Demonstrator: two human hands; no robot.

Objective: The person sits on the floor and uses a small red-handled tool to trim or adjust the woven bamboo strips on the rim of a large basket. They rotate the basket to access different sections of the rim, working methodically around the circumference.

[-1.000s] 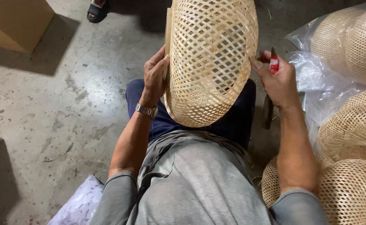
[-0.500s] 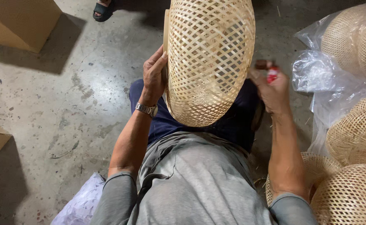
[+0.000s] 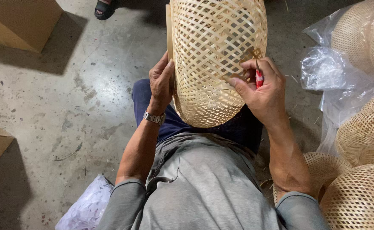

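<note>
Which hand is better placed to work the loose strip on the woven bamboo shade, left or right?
Probably the right hand: its fingers already pinch at a strip on the woven bamboo shade, and it holds a small red-handled tool there. The left hand is flat against the shade's other side, bracing it.

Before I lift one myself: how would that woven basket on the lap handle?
The woven basket is probably light: open lattice of thin strips. Likely springy and crushable. Its rounded body may roll, so the left hand steadies it.
</note>
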